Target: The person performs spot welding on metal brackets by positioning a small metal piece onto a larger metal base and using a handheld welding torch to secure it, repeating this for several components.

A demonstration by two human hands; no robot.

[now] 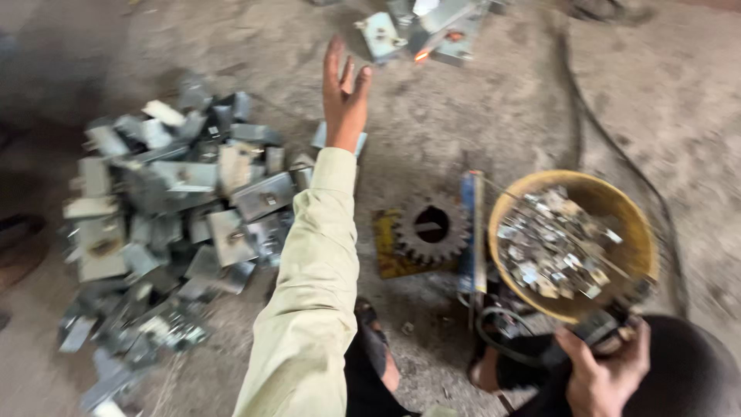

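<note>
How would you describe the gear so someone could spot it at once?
Start at the yellow bowl of small metal scraps at the right. Just left of it, past an upright blue bar, lies the gear, flat on a yellow plate. It is the only round, toothed piece with a centre hole.

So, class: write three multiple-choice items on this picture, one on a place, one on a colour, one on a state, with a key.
1. Where does the toothed gear lie?
A. between the pile of metal brackets and the bowl
B. inside the bowl
C. on top of the pile

2. What colour is the bowl holding small metal pieces?
A. blue
B. yellow
C. white

3. How is the left hand?
A. closed on a bracket
B. flat on the ground
C. open, fingers spread, holding nothing

Key: 1 A, the gear sits on the ground between them. 2 B, its rim is yellow. 3 C, the raised hand is empty; the right hand grips a dark object.
</note>
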